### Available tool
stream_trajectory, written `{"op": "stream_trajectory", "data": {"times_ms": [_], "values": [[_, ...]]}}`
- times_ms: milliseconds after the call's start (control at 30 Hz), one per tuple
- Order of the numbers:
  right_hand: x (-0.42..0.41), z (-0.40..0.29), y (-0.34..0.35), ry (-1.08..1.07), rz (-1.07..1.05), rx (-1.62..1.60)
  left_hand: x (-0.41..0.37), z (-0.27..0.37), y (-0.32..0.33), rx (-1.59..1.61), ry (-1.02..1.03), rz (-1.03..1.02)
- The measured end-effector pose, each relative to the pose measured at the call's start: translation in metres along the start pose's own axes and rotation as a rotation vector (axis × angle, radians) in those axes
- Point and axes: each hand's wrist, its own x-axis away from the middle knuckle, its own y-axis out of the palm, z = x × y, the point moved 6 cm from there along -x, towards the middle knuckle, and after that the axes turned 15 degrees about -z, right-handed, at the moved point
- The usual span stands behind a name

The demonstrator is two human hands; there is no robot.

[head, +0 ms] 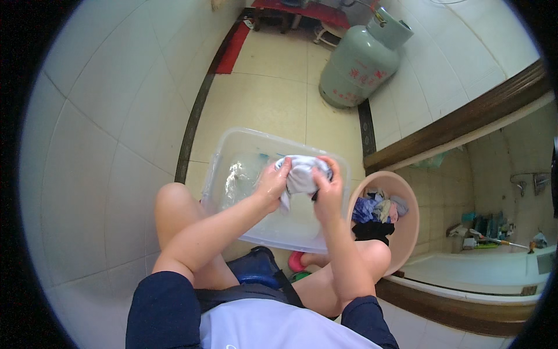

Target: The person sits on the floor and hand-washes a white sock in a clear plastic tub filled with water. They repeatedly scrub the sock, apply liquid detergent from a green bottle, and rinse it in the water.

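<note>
Both my hands hold a wet white cloth item (301, 176), bunched up, with some dark parts at its right side. My left hand (272, 181) grips its left side, the thumb on top. Around the right side curl the fingers of my right hand (328, 185). The cloth is above a translucent plastic tub (226, 139) on the floor in front of me, with water (242, 174) shining in its left part. A fold of the cloth hangs down between my hands. What lies in the tub under my hands is partly hidden.
At the right stands a pink basin (407, 244) with several garments (375, 209). A green gas cylinder (362, 65) stands by the right wall, beyond the tub. A red mat (233, 50) lies along the left wall. Below the tub is a blue plastic object (257, 268), between my legs.
</note>
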Motion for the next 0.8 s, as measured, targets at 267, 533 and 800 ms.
{"op": "stream_trajectory", "data": {"times_ms": [267, 533, 800], "values": [[0.001, 0.004, 0.016, -0.522, 0.048, 1.075, 0.026, -0.026, 0.01, 0.065, -0.097, 0.115], [0.001, 0.033, 0.007, -0.271, 0.041, 1.311, 0.016, -0.047, -0.01, 0.099, -0.301, 0.036], [0.0, 0.036, -0.005, 0.134, -0.397, 0.204, 0.012, 0.005, 0.017, -0.022, -0.255, -0.429]]}}
